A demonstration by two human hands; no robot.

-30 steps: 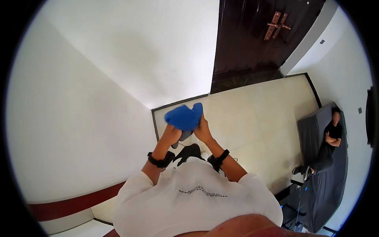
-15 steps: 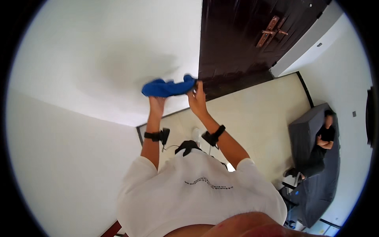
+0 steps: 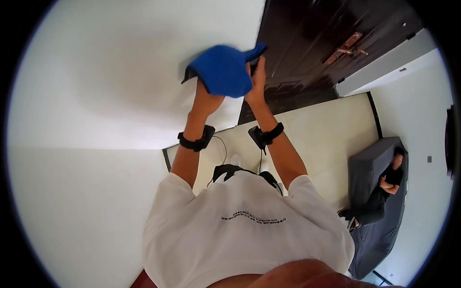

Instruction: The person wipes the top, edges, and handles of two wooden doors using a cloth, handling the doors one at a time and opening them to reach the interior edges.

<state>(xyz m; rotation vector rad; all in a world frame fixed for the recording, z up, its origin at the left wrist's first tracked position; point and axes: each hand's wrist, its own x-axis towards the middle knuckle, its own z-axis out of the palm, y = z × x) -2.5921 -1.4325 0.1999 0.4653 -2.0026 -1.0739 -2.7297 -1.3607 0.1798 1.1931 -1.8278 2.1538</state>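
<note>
Soft blue cloth piece with dark edging: narrow folded band half second ago, now broad blue face showing, higher in view, in front of smooth white wall, near dark brown panelled door. Right bare hand holds cloth beside narrow strip at right end. Left bare hand at lower left edge, fingers hidden behind; cannot tell grip. Change means cloth is spread more between both hands; wall contact unclear.
</note>
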